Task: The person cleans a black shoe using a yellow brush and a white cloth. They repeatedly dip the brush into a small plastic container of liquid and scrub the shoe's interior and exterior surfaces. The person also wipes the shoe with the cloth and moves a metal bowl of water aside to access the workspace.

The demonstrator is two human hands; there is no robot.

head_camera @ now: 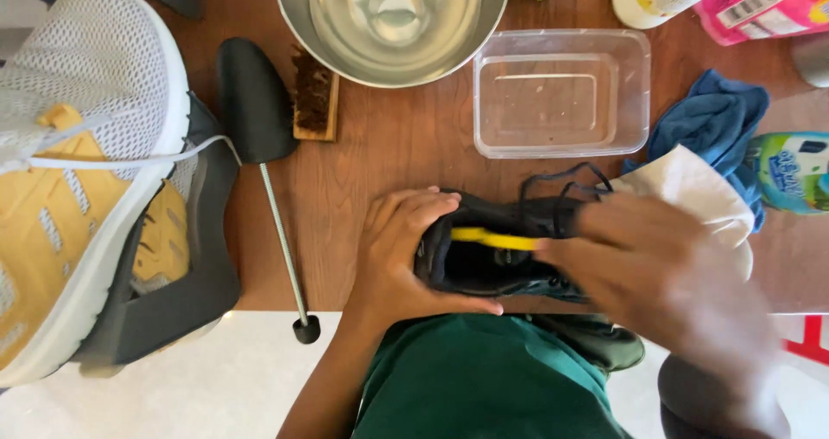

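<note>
My left hand (406, 249) grips the heel end of a black shoe (496, 271) that lies on its side at the near edge of the wooden table (397, 154). My right hand (656, 275), blurred, holds a thin yellow tool (492, 238) whose end reaches into the shoe's opening. The shoe's black laces (561, 189) loop up behind my right hand. A white cloth (691, 193) lies just past that hand.
A white mesh shoe (78, 145) with a yellow inside sits at the left beside a black shoe tree (255, 111) and a wooden brush (313, 98). At the back stand a metal bowl (393, 20), a clear plastic tub (561, 94), a blue cloth (712, 120) and bottles (790, 171).
</note>
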